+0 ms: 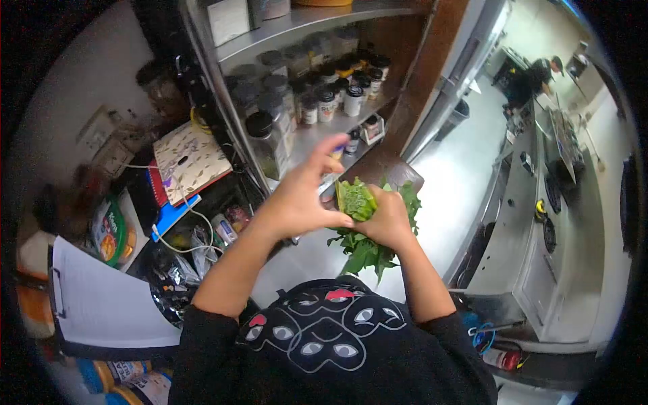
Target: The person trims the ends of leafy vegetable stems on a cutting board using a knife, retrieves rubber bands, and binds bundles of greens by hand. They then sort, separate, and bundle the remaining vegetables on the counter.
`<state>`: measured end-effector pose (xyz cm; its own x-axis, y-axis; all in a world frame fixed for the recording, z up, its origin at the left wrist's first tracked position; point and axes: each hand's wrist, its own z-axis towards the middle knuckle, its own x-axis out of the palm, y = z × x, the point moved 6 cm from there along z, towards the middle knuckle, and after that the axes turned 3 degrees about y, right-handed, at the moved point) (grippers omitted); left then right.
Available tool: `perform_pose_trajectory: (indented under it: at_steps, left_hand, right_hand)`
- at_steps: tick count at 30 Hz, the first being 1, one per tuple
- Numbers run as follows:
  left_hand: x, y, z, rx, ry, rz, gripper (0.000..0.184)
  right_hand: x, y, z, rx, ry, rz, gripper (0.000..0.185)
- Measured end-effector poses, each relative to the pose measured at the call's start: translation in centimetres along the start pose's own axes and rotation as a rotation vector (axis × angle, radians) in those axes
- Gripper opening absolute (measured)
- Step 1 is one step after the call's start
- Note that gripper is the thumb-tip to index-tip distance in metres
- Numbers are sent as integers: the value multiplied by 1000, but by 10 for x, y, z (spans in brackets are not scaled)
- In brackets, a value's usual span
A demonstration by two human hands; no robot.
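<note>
A bunch of leafy greens [368, 253] is in my right hand [388, 219], whose fingers wrap round the stems. The cut stem ends [356, 200] point up toward my left hand, and the dark leaves hang below and to the right. My left hand [304, 196] is just left of the stems, its fingers raised and spread apart from the thumb. The thumb tip of my left hand is close to the stems; whether it touches them I cannot tell.
Ahead stands a metal shelf [304, 145] with several spice jars. At left are notebooks [191, 162], a white cable and a clipboard [101, 297]. A long metal counter [550, 270] runs along the right, with a person [536, 77] bending at its far end.
</note>
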<state>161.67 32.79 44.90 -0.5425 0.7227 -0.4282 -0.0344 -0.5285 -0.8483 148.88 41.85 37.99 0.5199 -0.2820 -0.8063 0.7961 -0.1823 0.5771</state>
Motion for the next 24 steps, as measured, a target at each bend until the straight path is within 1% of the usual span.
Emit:
perform_pose_trajectory:
  at_steps: [1,3,6,10,12,14,16,17,19,21,24]
  left_hand:
    - [14,-10,6,58,58,117,103]
    - [45,-14,15,73,216,237,100]
    - [88,3,20,77,355,400,96]
    - [111,16,37,-4,420,280,95]
    - [124,17,45,45,406,213,96]
    - [140,19,54,124,361,184,100]
    - [160,23,64,21,363,189,100]
    - [171,25,69,-30,366,190,101]
    - [194,24,81,-65,389,92,102]
    - [219,29,94,-82,416,50,102]
    - [254,22,112,48,533,47,104]
  right_hand:
    - [1,2,-3,-17,17,-81,42]
    - [3,-1,-11,-37,35,-207,43]
    - [7,-20,-24,-59,31,-317,44]
    - [-13,-50,-36,61,-54,-162,43]
    - [-27,-64,-42,115,-86,-130,43]
    - [-32,-92,-46,196,-95,9,45]
    - [-43,-117,-51,269,-90,104,46]
    - [-48,-128,-55,273,-103,140,45]
    - [-56,-153,-63,277,-132,207,45]
    - [-69,-170,-72,270,-96,173,45]
    - [-75,-197,-88,287,-32,222,43]
